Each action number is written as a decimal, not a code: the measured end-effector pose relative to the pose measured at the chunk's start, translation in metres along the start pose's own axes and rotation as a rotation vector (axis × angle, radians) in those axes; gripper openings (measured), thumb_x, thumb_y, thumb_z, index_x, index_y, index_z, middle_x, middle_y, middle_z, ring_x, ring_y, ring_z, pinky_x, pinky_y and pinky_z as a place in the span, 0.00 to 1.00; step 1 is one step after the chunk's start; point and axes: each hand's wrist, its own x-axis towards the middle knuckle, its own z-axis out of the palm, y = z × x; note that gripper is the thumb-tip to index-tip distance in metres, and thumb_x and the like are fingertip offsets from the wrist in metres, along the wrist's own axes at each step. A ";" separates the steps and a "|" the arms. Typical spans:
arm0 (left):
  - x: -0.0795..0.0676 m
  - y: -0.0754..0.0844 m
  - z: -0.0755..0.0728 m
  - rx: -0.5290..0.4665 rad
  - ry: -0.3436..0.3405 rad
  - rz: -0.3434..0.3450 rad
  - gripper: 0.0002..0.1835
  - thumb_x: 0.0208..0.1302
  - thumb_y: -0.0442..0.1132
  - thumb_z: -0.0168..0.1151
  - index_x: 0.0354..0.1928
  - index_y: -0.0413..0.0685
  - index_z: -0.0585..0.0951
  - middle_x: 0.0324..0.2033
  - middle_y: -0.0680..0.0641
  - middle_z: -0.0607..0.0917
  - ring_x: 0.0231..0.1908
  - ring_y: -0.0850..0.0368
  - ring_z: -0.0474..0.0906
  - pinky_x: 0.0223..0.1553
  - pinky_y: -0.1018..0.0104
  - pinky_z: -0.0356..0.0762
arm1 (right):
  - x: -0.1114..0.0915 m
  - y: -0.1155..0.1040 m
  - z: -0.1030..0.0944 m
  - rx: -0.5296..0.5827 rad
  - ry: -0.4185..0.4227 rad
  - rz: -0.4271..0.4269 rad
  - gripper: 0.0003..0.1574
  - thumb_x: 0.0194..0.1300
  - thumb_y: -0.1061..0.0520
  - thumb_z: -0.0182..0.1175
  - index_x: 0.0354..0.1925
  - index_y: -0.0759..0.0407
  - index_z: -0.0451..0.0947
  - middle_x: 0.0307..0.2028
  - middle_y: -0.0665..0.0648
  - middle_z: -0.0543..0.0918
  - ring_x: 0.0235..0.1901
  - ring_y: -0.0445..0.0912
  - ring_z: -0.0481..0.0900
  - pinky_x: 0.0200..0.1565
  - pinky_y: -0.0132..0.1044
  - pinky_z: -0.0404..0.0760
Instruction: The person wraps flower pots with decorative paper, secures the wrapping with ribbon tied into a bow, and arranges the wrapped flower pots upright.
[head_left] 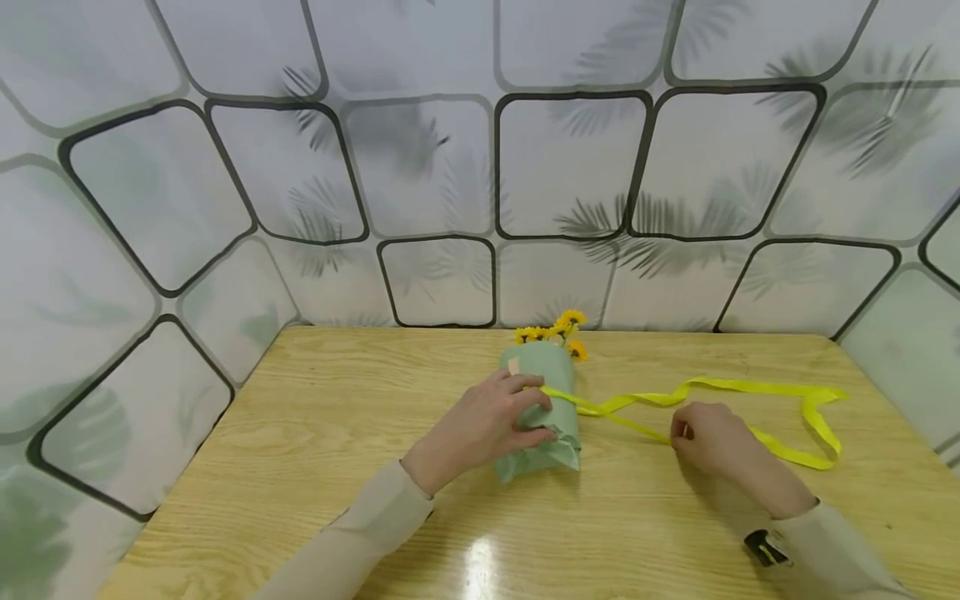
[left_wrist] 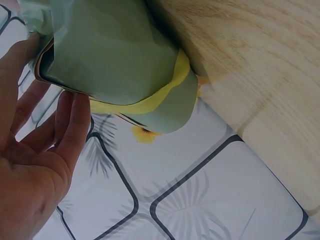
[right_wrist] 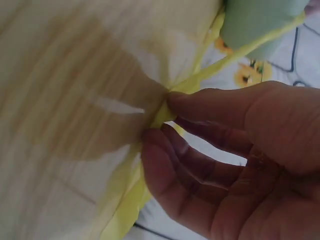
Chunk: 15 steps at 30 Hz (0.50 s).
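A bouquet of yellow flowers [head_left: 572, 318] in pale green wrapping paper [head_left: 550, 362] lies on the table, blooms toward the wall. My left hand [head_left: 480, 425] holds the wrapped part, fingers over its top and thumb lower down. In the left wrist view, fingertips press at the paper's folded edge [left_wrist: 70, 90], where a yellow ribbon [left_wrist: 155, 102] runs round the wrap. To the right of the bouquet, low over the table, my right hand [head_left: 716, 446] pinches one strand of that ribbon [right_wrist: 182, 86] between thumb and fingers. The strands cross just beside the wrap.
A loose loop of ribbon [head_left: 821, 429] spreads over the right of the wooden table [head_left: 315, 400]. A patterned wall covering [head_left: 435, 167] rises behind the table and along both sides. A small beige patch [head_left: 513, 366] shows on the wrapping.
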 end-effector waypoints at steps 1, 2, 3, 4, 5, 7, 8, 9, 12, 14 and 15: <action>0.000 0.000 0.000 -0.002 -0.003 -0.004 0.16 0.64 0.54 0.72 0.46 0.54 0.86 0.58 0.45 0.86 0.48 0.51 0.84 0.43 0.63 0.84 | -0.002 0.004 -0.001 -0.002 0.000 0.002 0.08 0.63 0.65 0.66 0.28 0.56 0.82 0.26 0.50 0.80 0.24 0.41 0.72 0.26 0.35 0.72; -0.001 0.000 0.001 -0.002 -0.004 -0.006 0.16 0.64 0.54 0.72 0.46 0.54 0.86 0.58 0.45 0.86 0.48 0.51 0.84 0.43 0.63 0.84 | -0.004 0.008 -0.002 0.001 -0.005 0.006 0.08 0.63 0.65 0.66 0.27 0.55 0.81 0.26 0.50 0.79 0.24 0.41 0.71 0.25 0.34 0.70; -0.001 0.000 0.001 -0.003 -0.006 -0.010 0.16 0.64 0.55 0.72 0.46 0.54 0.86 0.58 0.45 0.85 0.48 0.51 0.84 0.43 0.63 0.85 | -0.005 0.011 -0.003 0.008 -0.011 0.009 0.08 0.62 0.64 0.67 0.28 0.55 0.81 0.25 0.49 0.79 0.23 0.40 0.70 0.25 0.34 0.70; -0.001 -0.001 0.002 -0.005 -0.005 -0.012 0.17 0.63 0.55 0.72 0.46 0.54 0.86 0.58 0.45 0.85 0.49 0.51 0.84 0.43 0.63 0.85 | -0.006 0.014 -0.005 0.020 -0.021 0.006 0.07 0.63 0.63 0.67 0.28 0.55 0.81 0.25 0.49 0.79 0.23 0.40 0.70 0.25 0.34 0.70; -0.002 -0.001 0.002 -0.005 -0.003 -0.012 0.17 0.63 0.55 0.72 0.46 0.54 0.86 0.58 0.46 0.85 0.49 0.52 0.83 0.43 0.63 0.85 | -0.007 0.016 -0.007 0.043 -0.036 0.016 0.06 0.64 0.62 0.66 0.30 0.55 0.82 0.25 0.49 0.79 0.23 0.40 0.71 0.25 0.34 0.70; -0.002 -0.001 0.003 -0.005 0.009 -0.003 0.17 0.63 0.55 0.73 0.46 0.54 0.86 0.58 0.46 0.86 0.50 0.52 0.82 0.44 0.63 0.85 | -0.007 0.021 -0.013 0.078 -0.056 0.052 0.04 0.67 0.58 0.65 0.33 0.56 0.83 0.26 0.49 0.81 0.23 0.40 0.73 0.26 0.34 0.71; -0.002 -0.002 0.003 0.001 0.020 0.006 0.17 0.62 0.55 0.73 0.46 0.54 0.86 0.57 0.46 0.86 0.50 0.52 0.82 0.45 0.64 0.85 | -0.006 0.024 -0.015 0.091 -0.056 0.076 0.06 0.69 0.56 0.64 0.36 0.58 0.84 0.26 0.50 0.82 0.23 0.40 0.74 0.26 0.35 0.72; -0.001 -0.002 0.003 0.008 0.031 0.016 0.16 0.62 0.54 0.73 0.45 0.54 0.86 0.57 0.46 0.86 0.50 0.53 0.81 0.46 0.64 0.84 | -0.005 0.028 -0.019 0.101 -0.050 0.101 0.09 0.70 0.55 0.63 0.38 0.60 0.84 0.27 0.51 0.83 0.23 0.41 0.75 0.25 0.36 0.73; 0.000 -0.003 0.004 0.035 0.062 0.047 0.16 0.61 0.54 0.74 0.43 0.55 0.86 0.56 0.47 0.86 0.52 0.52 0.79 0.52 0.64 0.82 | 0.000 0.042 -0.031 0.129 -0.025 0.200 0.20 0.75 0.51 0.58 0.48 0.68 0.81 0.27 0.55 0.86 0.22 0.43 0.79 0.25 0.39 0.76; 0.002 -0.003 0.004 0.036 0.065 0.057 0.15 0.61 0.54 0.74 0.43 0.54 0.86 0.56 0.47 0.87 0.54 0.52 0.79 0.56 0.62 0.80 | 0.005 0.056 -0.039 0.134 0.000 0.254 0.26 0.77 0.50 0.55 0.53 0.75 0.77 0.26 0.57 0.87 0.21 0.45 0.81 0.25 0.41 0.78; 0.002 -0.003 0.004 0.029 0.058 0.058 0.15 0.61 0.54 0.74 0.43 0.54 0.86 0.56 0.47 0.87 0.55 0.52 0.79 0.59 0.61 0.80 | 0.008 0.064 -0.042 0.128 0.008 0.275 0.29 0.77 0.49 0.54 0.56 0.78 0.74 0.24 0.56 0.87 0.21 0.45 0.82 0.27 0.44 0.79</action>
